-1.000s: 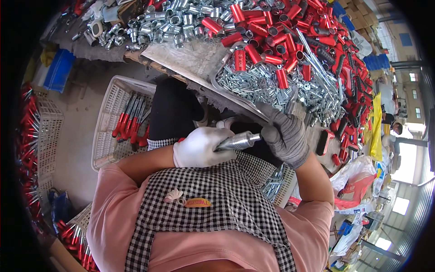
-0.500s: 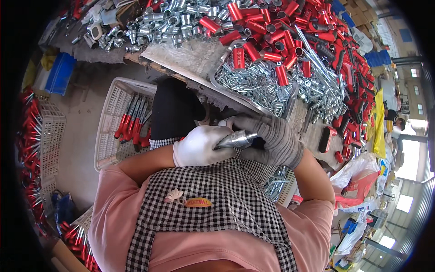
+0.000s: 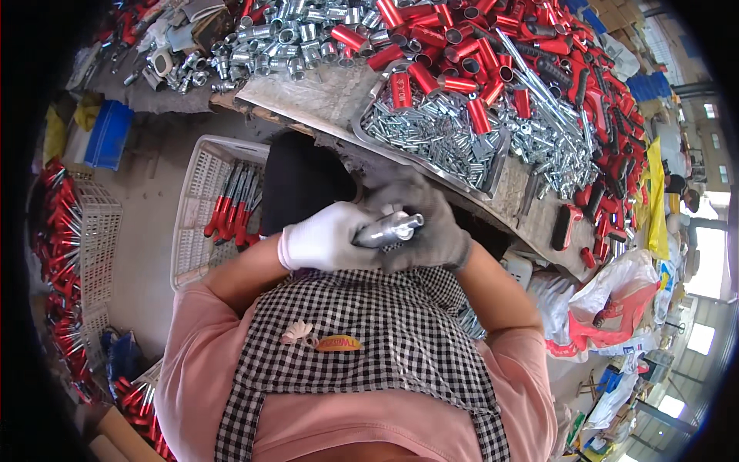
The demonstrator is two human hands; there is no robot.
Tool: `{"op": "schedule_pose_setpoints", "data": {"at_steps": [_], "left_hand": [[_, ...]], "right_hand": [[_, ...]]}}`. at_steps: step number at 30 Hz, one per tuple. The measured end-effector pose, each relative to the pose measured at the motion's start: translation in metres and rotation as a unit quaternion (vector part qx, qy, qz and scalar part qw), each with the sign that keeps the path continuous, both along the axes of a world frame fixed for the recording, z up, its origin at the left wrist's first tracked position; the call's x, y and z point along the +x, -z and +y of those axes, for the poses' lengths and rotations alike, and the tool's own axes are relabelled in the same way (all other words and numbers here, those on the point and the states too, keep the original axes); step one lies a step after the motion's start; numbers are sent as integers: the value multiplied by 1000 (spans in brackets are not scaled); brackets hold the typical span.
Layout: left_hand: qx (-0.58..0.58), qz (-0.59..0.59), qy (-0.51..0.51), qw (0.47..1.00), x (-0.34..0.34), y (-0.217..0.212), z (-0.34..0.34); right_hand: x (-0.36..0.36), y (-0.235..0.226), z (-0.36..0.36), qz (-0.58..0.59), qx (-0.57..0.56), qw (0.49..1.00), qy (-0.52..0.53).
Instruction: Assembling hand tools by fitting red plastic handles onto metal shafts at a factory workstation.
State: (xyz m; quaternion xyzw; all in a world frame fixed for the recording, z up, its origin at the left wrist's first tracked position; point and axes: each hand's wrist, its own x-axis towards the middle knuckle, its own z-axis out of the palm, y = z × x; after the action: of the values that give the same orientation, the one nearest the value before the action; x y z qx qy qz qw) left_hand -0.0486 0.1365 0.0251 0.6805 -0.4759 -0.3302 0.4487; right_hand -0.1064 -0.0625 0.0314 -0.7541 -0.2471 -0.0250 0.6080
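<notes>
I am looking down at my two gloved hands, which are meeting just above my checked apron, close to my body and below the edge of the surface.

The main risk, as I am judging it, is that the silver metal cylinder is slipping out. It looks smooth and shiny, and the gloves may be giving little grip on such metal. If one hand is twisting or pushing harder than the other, the piece could be shooting sideways and falling to the floor, or into the white plastic crate with red-handled tools at my left. A second risk is a pinch: the fingers of both hands are crowding very near the narrow end, so glove fabric could be catching there.

My left hand, in the white glove, is closing its fingers around the rear part of the cylinder. My right hand, in the grey glove, is wrapping from the other side and from above, its fingers curled around the front part. So the cylinder is lying between the two palms, almost level, with only the middle and the stepped tip showing.

The metal tray of small silver parts is staying well apart from the hands.
</notes>
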Motion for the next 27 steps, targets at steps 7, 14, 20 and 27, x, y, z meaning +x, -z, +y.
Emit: {"op": "schedule_pose_setpoints", "data": {"at_steps": [7,14,20,27], "left_hand": [[-114,14,3,993,-13,13,14],[-56,159,-179,969,-50,1,20],[-149,-141,-179,962,-8,-20,14],[-222,360,-369,828,20,17,-23]], "right_hand": [[2,7,53,-46,80,995,-40],[-27,-1,67,35,33,996,80],[-24,2,34,-34,-29,993,113],[-78,33,-26,162,83,978,106]]}}
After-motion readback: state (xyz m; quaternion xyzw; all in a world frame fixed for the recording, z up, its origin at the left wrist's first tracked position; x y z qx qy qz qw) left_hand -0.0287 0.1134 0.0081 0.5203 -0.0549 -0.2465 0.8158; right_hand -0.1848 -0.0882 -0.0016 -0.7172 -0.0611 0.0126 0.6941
